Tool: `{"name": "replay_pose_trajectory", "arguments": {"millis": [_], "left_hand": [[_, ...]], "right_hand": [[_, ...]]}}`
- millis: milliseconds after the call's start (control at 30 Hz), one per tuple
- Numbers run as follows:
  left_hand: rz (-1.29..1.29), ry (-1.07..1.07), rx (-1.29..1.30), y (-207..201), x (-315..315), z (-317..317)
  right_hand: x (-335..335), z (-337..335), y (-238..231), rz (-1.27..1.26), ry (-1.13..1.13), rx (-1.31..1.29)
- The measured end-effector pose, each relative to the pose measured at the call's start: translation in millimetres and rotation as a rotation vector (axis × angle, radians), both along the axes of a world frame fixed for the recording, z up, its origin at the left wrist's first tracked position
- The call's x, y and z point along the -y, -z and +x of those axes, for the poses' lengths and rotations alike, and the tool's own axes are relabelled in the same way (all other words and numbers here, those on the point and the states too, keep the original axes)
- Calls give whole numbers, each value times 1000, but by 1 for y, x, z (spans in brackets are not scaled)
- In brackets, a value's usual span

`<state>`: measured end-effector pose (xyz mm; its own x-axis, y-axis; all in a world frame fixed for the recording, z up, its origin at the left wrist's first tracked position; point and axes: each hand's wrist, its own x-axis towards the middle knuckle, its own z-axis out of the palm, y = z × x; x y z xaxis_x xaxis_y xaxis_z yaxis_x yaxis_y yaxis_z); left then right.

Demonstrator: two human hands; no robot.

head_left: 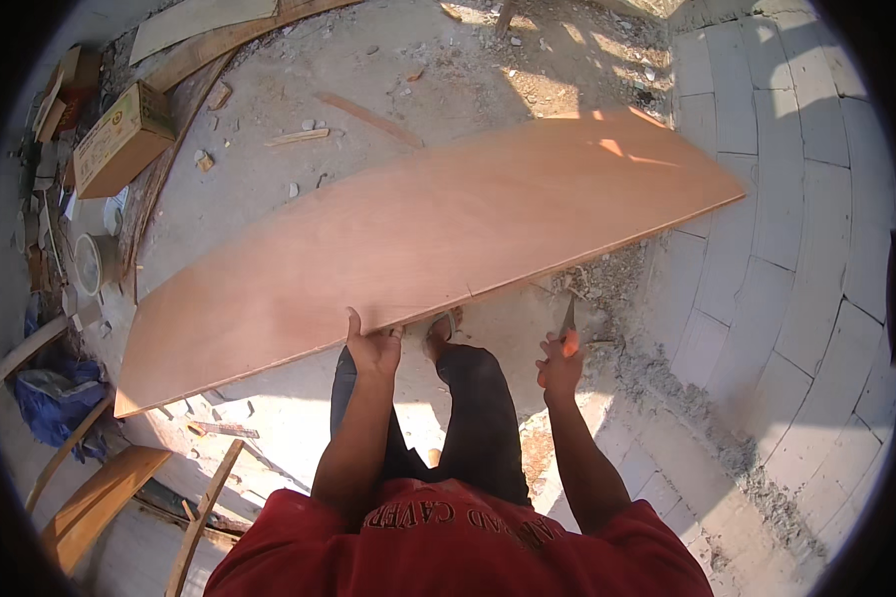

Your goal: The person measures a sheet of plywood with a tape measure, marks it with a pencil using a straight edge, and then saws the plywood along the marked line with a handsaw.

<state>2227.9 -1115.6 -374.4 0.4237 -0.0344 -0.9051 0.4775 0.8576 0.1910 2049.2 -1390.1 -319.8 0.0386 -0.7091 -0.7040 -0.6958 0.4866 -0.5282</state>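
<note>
A large reddish-brown plywood sheet (418,229) lies slantwise in front of me, its right end raised toward the block wall. My left hand (373,350) grips its near edge, thumb over the top face and some fingers hidden below. A small notch shows in that edge, to the right of the hand. Apart from the sheet, my right hand (560,366) is closed round the orange handle of a hand saw (568,320). The saw's dark blade points away from me, close to the near edge, and looks foreshortened.
A pale block wall (757,219) rises at the right, with rubble along its foot. At the left are a cardboard box (124,139), a white bucket (92,264), a blue bag (60,398) and several boards. Wood scraps litter the concrete floor (358,80).
</note>
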Motion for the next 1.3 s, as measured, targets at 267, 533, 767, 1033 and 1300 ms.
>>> {"name": "replay_pose_trajectory", "arguments": {"millis": [267, 533, 767, 1033, 1300], "left_hand": [[143, -117, -390, 158, -65, -161], [182, -77, -257, 317, -140, -227], [196, -171, -229, 439, -254, -215], [98, -190, -508, 448, -350, -170], [615, 1312, -229, 167, -468, -384]], "right_hand": [[-63, -258, 6, -37, -974, -482], [-89, -337, 37, 213, -1171, -780], [-120, -403, 113, 275, -1453, -824], [-185, -369, 192, -38, -1711, -629], [-192, -228, 2, -13, -1449, -799]]}}
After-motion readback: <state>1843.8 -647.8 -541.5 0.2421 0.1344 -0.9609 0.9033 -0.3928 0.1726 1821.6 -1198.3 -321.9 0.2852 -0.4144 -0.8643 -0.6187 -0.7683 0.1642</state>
